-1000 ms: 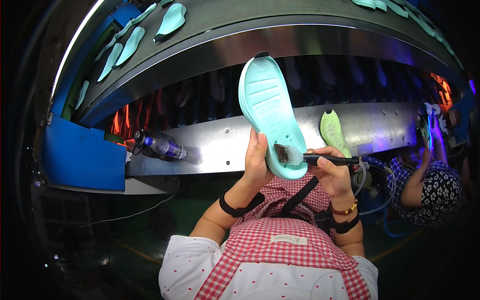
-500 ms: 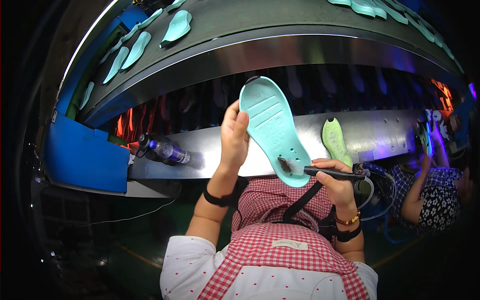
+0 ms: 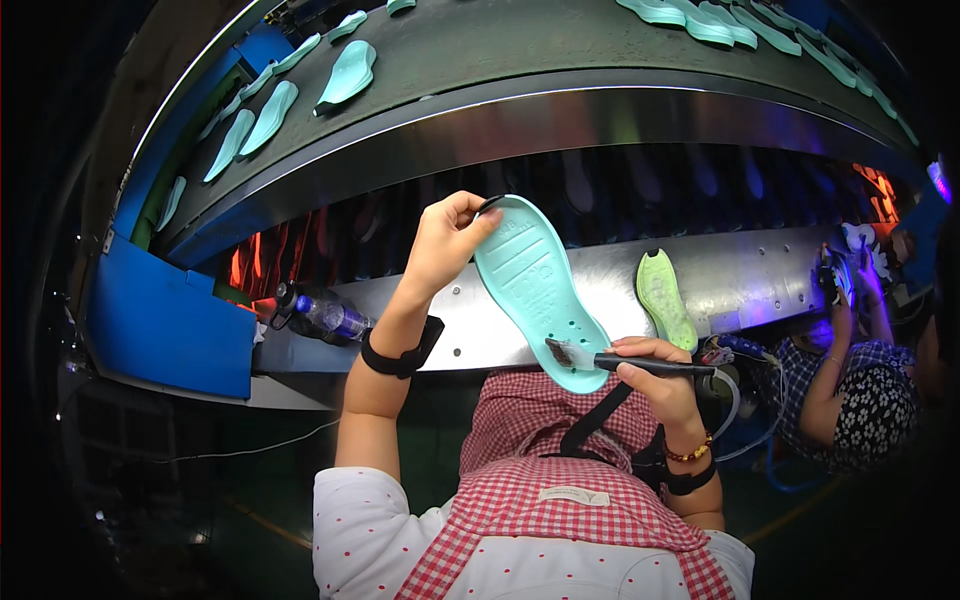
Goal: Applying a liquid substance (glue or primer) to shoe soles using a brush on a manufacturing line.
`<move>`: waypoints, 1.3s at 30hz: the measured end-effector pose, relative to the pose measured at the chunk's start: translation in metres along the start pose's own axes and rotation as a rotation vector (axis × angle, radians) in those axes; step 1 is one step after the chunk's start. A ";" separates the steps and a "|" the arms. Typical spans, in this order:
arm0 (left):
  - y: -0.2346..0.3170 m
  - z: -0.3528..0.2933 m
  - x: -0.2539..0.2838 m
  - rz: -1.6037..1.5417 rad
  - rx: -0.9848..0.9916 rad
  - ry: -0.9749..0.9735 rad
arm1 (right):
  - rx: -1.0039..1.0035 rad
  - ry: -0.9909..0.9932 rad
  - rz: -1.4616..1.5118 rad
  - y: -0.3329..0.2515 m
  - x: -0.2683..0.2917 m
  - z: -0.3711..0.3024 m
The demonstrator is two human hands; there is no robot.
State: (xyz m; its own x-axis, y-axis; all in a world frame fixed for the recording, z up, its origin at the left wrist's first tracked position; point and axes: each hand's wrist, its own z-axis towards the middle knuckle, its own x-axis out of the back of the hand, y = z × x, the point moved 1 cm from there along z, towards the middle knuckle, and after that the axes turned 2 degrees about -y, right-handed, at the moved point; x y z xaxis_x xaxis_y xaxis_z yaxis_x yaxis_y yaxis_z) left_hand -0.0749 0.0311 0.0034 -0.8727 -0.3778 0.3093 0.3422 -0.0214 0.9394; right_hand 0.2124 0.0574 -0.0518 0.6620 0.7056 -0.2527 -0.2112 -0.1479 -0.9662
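Observation:
A turquoise shoe sole (image 3: 535, 280) hangs in front of me, tilted, with its inner face up and a black patch at its far end. My left hand (image 3: 445, 240) is closed on that far end, thumb on top. In my right hand (image 3: 665, 378) is a brush (image 3: 655, 365) with a black handle; its bristles rest on the near end of the sole, by several small holes. My right fingers are wrapped round the handle close to the sole's edge.
A metal ledge (image 3: 740, 275) holds a lime-green sole (image 3: 665, 300) and a dark bottle (image 3: 330, 315). Beyond it a conveyor belt (image 3: 480, 50) carries several turquoise soles (image 3: 348, 75). At right, another person (image 3: 850, 380) works at the ledge.
My left hand has moved up to the sole's far end from its side edge. The sole has come slightly nearer and left, the brush with it. The bristles stay on the near end.

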 end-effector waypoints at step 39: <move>0.007 -0.102 -0.126 -1.396 0.078 -0.121 | -0.010 0.054 0.537 0.004 -0.014 -0.007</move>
State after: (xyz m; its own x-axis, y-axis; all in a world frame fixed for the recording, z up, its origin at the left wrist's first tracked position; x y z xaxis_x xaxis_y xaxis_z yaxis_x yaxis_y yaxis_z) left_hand 0.0726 -0.0159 -0.0443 -0.4986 -0.0070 -0.8668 -0.8371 -0.2559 0.4835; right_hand 0.2072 0.0419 -0.0530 0.4984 0.4924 -0.7135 -0.5238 -0.4847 -0.7005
